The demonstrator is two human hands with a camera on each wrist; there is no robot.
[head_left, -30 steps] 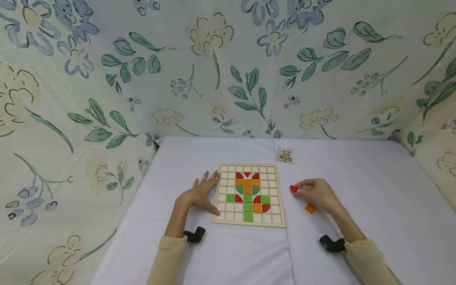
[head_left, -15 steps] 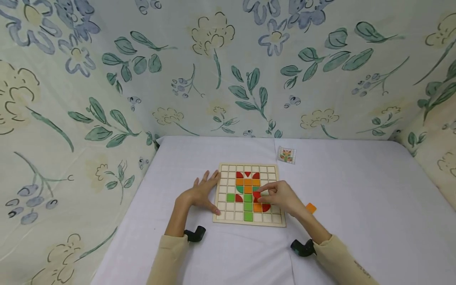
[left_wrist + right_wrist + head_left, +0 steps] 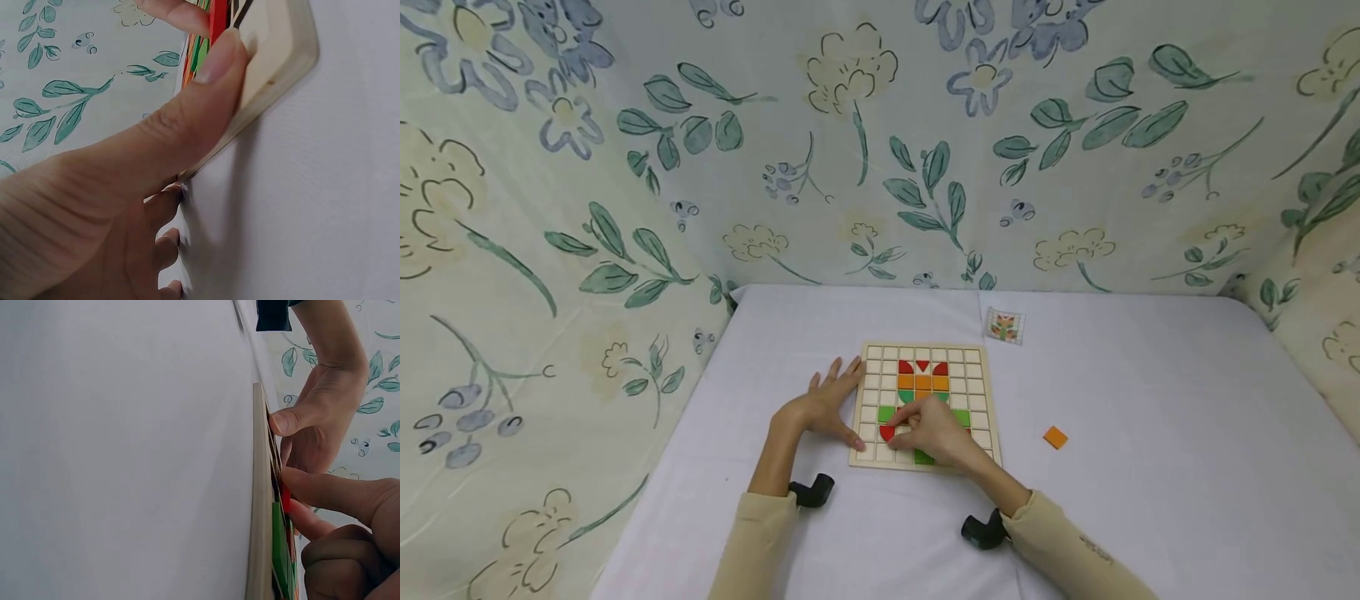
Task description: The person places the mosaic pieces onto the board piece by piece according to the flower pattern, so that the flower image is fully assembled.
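Note:
A wooden grid board lies on the cloth, with red, orange and green tiles forming a flower-like pattern. My left hand is spread along its left edge, thumb on the near-left corner and fingertips at the upper left side. Between thumb and index finger, my right hand pinches a red rounded tile over a cell left of the green stem. That hand covers the pattern's lower middle. In the right wrist view the red tile is at the board's surface; whether it sits fully in the cell is unclear.
One orange square tile lies on the white cloth to the right of the board. Behind the board's far right corner is a small pattern card showing a similar flower. Black wrist devices project from both sleeves. Floral fabric hangs behind the table.
My right hand has carried the red tile from right of the board, across the pattern, to its lower left cells. My left hand has stayed on the board's edge.

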